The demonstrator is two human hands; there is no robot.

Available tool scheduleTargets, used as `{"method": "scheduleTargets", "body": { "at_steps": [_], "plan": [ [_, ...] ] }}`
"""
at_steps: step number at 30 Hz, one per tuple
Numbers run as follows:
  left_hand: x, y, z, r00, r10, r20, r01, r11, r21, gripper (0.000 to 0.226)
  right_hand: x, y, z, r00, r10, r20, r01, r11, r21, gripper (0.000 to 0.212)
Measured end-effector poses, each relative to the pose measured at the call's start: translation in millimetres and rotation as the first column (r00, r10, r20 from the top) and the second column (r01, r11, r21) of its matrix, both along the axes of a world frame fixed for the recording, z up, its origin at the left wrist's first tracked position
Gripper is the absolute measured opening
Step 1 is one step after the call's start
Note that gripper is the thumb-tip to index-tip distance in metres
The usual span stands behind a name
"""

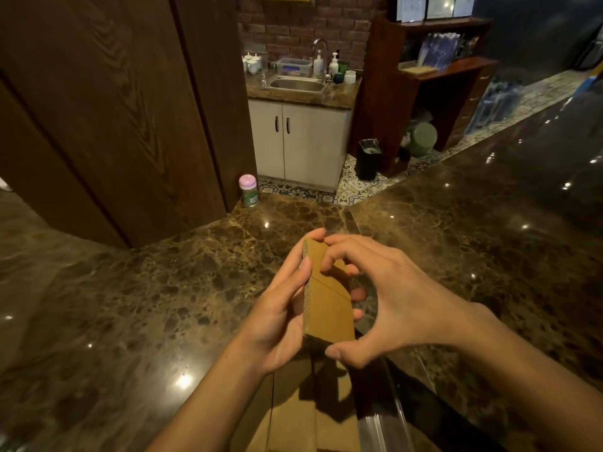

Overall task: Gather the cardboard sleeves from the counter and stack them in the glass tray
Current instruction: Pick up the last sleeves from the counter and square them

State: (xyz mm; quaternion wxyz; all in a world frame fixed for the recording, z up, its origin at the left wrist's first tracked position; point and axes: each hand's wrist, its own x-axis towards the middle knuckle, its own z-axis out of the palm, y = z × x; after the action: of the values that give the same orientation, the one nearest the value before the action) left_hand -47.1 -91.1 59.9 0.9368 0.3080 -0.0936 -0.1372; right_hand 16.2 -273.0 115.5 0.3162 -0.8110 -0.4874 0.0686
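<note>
**Sleeve stack held in both hands, straight above the tray**

A stack of cardboard sleeves is held clear of the dark marble worktop, grasped by both hands. The left hand cradles it from the left side and beneath, with the thumb lying along the corrugated left edge and fingertips showing past the right side. The right hand spans it lengthwise, fingers curled over the far end and thumb pressed against the near end.

The stack's long axis runs from the near edge of the worktop toward the far edge, with the far end leaning a little to the left.

The glass tray lies directly under the hands, at the near edge of the worktop. Its clear right wall runs nearly parallel to the held stack. Inside it lie flat sleeves, partly shadowed by the hands; how many cannot be told.

Judged from this, the coming move is a short straight drop with little or no turning, since stack and tray already line up. Neither hand is clearly nearer the tray. The right hand's end-to-end hold looks suited to squaring the stack as it lands.

A pink-capped can stands well apart, at the far left of the worktop.
</note>
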Motion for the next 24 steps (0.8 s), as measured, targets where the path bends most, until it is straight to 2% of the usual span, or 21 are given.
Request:
{"method": "scheduleTargets", "body": {
  "at_steps": [2,5,6,7,8,9,10,11,12,13,15,17,19,20,22,24],
  "plan": [
    [-7,0,1,1.000,0.014,-0.013,-0.014,0.998,0.053,0.055,-4,2,-2,1.000,0.017,0.018,-0.017,1.000,-0.007,0.081],
    [-22,4,2,0.996,0.081,-0.048,-0.064,0.956,0.288,0.067,-7,-1,-7,1.000,0.022,0.010,-0.022,0.999,-0.025,0.082],
    [-28,6,3,0.993,0.103,-0.064,-0.068,0.911,0.407,0.065,-7,-6,-8,1.000,0.002,-0.001,-0.002,1.000,-0.027,0.083],
    [-35,10,1,0.989,0.140,-0.044,-0.092,0.824,0.560,0.062,-7,-13,-10,0.999,-0.030,-0.015,0.030,0.999,-0.033,0.083],
    [-44,16,-3,0.982,0.185,0.038,-0.155,0.674,0.722,0.058,-7,-20,-12,0.997,-0.066,-0.036,0.064,0.997,-0.054,0.083],
    [-54,24,-9,0.964,0.195,0.183,-0.254,0.456,0.853,0.053,-9,-27,-14,0.994,-0.091,-0.060,0.085,0.992,-0.091,0.084],
    [-63,34,-17,0.931,0.128,0.341,-0.362,0.217,0.907,0.046,-14,-32,-16,0.991,-0.102,-0.086,0.088,0.985,-0.151,0.084],
    [-73,43,-22,0.903,-0.018,0.430,-0.430,-0.001,0.903,0.040,-21,-34,-21,0.991,-0.094,-0.099,0.069,0.971,-0.229,0.084],
    [-80,49,-26,0.892,-0.183,0.413,-0.443,-0.175,0.879,0.039,-30,-32,-26,0.993,-0.069,-0.096,0.035,0.947,-0.318,0.083],
    [-87,51,-29,0.897,-0.311,0.314,-0.406,-0.302,0.862,0.044,-39,-28,-33,0.996,-0.031,-0.078,-0.003,0.915,-0.403,0.082],
    [-95,47,-32,0.888,-0.455,0.059,-0.301,-0.480,0.824,0.050,-56,-16,-48,0.998,0.053,-0.028,-0.059,0.846,-0.531,0.085],
    [-96,40,-36,0.847,-0.524,-0.092,-0.284,-0.592,0.754,0.049,-64,-7,-63,0.994,0.101,0.038,-0.057,0.790,-0.610,0.092],
    [-97,33,-42,0.826,-0.538,-0.169,-0.288,-0.660,0.694,0.044,-71,-2,-75,0.987,0.117,0.106,-0.018,0.753,-0.658,0.093],
    [-99,32,-47,0.830,-0.529,-0.174,-0.287,-0.674,0.680,0.041,-74,-2,-80,0.984,0.115,0.133,-0.001,0.758,-0.652,0.091],
    [-104,33,-58,0.847,-0.525,-0.081,-0.339,-0.652,0.678,0.037,-78,-3,-88,0.978,0.120,0.169,0.015,0.772,-0.635,0.087],
    [-108,36,-68,0.830,-0.557,-0.018,-0.405,-0.624,0.669,0.050,-82,-4,-94,0.981,0.126,0.146,0.001,0.754,-0.656,0.087]
  ]
}}
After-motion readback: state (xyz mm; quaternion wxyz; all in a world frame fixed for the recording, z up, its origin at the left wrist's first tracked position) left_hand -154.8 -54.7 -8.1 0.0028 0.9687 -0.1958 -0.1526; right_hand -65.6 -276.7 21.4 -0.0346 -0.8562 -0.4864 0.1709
